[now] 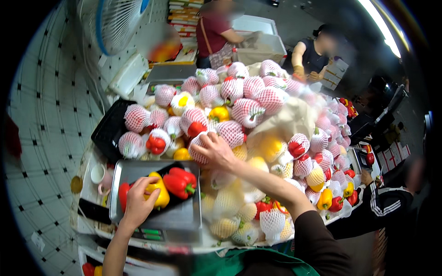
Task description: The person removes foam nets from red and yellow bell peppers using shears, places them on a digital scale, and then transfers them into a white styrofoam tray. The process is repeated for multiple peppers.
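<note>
My left hand [140, 200] has its fingers curled around a yellow bell pepper [161, 197]. That pepper lies in a black tray [165, 169], between a large red bell pepper [179, 181] and another red pepper [123, 193] partly hidden behind my fingers. Under the tray is the metal pan [138, 168] of a weighing scale with green display lines [152, 234]. My right hand [217, 151] reaches across to the pile and grips a pepper in a foam net sleeve [197, 148], largely covered by my fingers.
Netted peppers [247, 112] heap across the table, with beige paper [290, 117] among them. A black crate [110, 131] and a pink-and-white mug [100, 176] stand left; a fan [117, 26] is above. Several co-workers [214, 38] are around the table.
</note>
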Demonstrator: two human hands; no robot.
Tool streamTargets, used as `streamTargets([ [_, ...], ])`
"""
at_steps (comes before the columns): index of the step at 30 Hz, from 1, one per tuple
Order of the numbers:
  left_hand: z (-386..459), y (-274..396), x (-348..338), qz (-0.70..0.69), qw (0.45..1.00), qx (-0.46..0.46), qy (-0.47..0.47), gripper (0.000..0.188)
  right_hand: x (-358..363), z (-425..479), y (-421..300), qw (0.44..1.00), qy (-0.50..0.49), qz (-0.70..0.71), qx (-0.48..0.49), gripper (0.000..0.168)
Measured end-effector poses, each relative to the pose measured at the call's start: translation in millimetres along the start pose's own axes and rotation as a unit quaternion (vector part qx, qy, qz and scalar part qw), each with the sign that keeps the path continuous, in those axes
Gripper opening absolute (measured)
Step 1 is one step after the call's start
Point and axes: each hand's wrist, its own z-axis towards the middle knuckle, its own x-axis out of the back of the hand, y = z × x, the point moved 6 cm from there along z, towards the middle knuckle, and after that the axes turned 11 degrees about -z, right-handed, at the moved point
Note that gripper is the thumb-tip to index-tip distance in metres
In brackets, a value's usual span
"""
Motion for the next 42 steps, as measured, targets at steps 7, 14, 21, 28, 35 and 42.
streamTargets([
  [7, 93.7, -50.1, 26.8, 0.259, 0.951, -0.119, 0.117, 0.069, 3.8, 40.6, 69.8, 0.976, 0.162, -0.053, -0.133, 0.074],
  [14, 153.7, -114.1, 28.1, 0.370, 0.921, -0.004, 0.118, 0.087, -41.3, 96.5, 117.4, 0.953, -0.025, -0.005, -0.303, 0.079],
  [21, 165.9, -130.6, 24.8, 0.344, 0.932, 0.016, 0.116, 0.080, -60.7, 115.5, 103.1, 0.985, 0.040, -0.003, -0.168, 0.071],
  [28, 165.0, -119.6, 26.8, 0.321, 0.943, 0.042, 0.072, 0.059, -74.8, 134.6, 123.4, 0.986, -0.016, 0.064, -0.154, 0.069],
  [35, 130.8, -106.4, 58.2, 0.255, 0.964, -0.028, 0.068, 0.041, -44.1, 105.6, 132.5, 0.961, 0.133, 0.180, -0.164, 0.062],
  [42, 55.4, -90.9, 105.1, 0.119, 0.981, 0.082, 0.128, 0.027, -7.6, 16.3, 47.1, 0.982, -0.186, 0.026, -0.015, 0.078],
])
